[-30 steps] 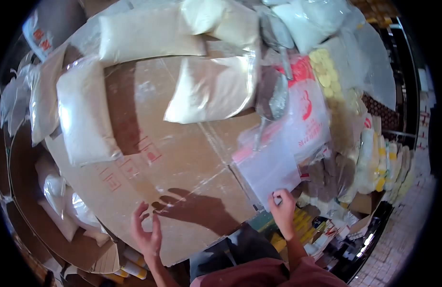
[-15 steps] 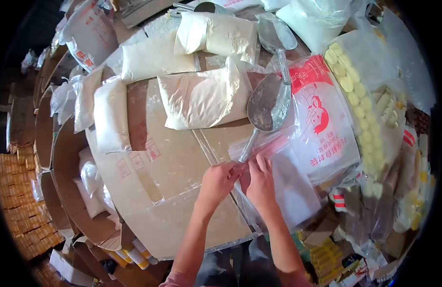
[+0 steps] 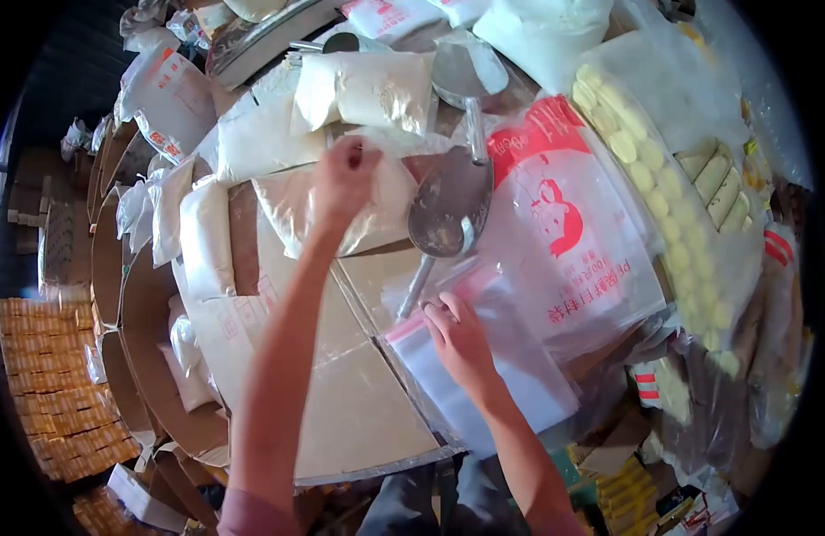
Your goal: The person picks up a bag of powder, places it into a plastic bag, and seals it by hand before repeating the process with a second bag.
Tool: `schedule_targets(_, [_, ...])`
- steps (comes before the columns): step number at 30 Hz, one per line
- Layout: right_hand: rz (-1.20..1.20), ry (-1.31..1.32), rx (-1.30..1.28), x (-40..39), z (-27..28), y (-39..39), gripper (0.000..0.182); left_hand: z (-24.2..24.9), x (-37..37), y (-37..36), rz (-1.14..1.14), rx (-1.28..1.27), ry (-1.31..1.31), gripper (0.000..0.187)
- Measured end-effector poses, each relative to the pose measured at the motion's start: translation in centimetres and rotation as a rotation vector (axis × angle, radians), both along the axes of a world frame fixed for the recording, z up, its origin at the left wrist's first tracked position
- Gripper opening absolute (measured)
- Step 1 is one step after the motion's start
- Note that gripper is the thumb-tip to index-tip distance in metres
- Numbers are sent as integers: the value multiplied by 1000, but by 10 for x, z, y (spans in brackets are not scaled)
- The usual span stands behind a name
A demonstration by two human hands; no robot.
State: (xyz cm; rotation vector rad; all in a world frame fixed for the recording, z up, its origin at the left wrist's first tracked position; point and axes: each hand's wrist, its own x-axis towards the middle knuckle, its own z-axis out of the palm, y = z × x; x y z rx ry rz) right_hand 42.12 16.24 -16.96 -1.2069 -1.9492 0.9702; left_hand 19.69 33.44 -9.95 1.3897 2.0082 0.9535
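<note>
My left hand [image 3: 345, 179] is over the middle bag of pale powder [image 3: 390, 201], fingers curled; whether it grips the bag's plastic I cannot make out. My right hand [image 3: 459, 339] is closed at the pink-striped top edge of a clear zip bag [image 3: 511, 357], which lies on other clear bags. A metal scoop [image 3: 444, 210] lies just beyond that hand, its handle pointing towards me. To its right is a large white-and-red printed pack [image 3: 551, 223].
More powder bags [image 3: 368, 89] lie at the back and left on the cardboard-covered table [image 3: 359, 411]. A second scoop [image 3: 466, 71] lies behind. Bags of yellow rounded pieces [image 3: 649, 170] line the right; open cartons [image 3: 162, 348] stand left.
My left hand has left the zip bag and moved up and left to the powder bag. My right hand has stayed at the zip bag's edge. The view has shifted slightly.
</note>
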Motion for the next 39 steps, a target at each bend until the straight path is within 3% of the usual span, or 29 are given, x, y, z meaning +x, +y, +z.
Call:
schedule_targets(2, [-28,-13,39,5,-12,0,23,8,-7,-33,29,97,-181,22])
schedule_targets(6, [-63,63,-29,5,-3,6,15,51,-23,-162,155,-32,66,17])
schedule_targets(8, [-97,127,-79,4,3,11,16,53,-37,-237,350,-52,-73,12])
schedule_targets(10, [-112,-71,84,5,-14,8,19,47,-57,-313,515,-17,-84,9])
schedule_targets(12, [-88,0,-26,3,-6,15,22,24,-76,-386,612,131,-81,9])
schedule_targets(14, [-15,-1,-64,7,-9,18,30,-3,-70,-432,796,93,-191,12])
schedule_targets(15, [30,-8,-79,7,-11,21,34,-8,-66,-443,776,96,-337,10])
schedule_targets(18, [36,17,96,9,4,20,40,-11,-80,-474,751,-94,-155,7])
schedule_targets(19, [41,-46,40,16,4,14,49,-8,-77,-473,766,-85,-136,12])
schedule_targets(22, [-89,-459,201,28,23,6,65,4,-33,-446,1114,109,-316,38])
schedule_targets(23, [-133,-449,135,31,19,4,81,6,-23,-456,1141,63,-419,43])
schedule_targets(24, [-149,-488,128,31,20,5,83,-13,-21,-488,1087,100,-574,38])
schedule_targets(26, [-192,-562,117,29,24,8,87,-14,25,-482,1090,-67,-664,26])
schedule_targets(27, [-189,-624,78,27,29,11,87,-16,48,-480,943,-158,-698,19])
schedule_targets(30, [-216,-493,-55,31,30,25,80,-10,118,-440,655,-312,-771,7])
schedule_targets(32, [-298,-462,37,38,32,28,58,-15,138,-401,382,-297,-642,14])
schedule_targets(34, [-387,-424,65,53,28,27,45,-19,147,-356,277,-249,-657,13])
schedule_targets(35, [-392,-417,137,56,34,24,23,-20,150,-336,231,-189,-649,16])
schedule_targets(39, [-212,-338,-125,59,104,-11,12,1,152,-286,178,-66,-789,25])
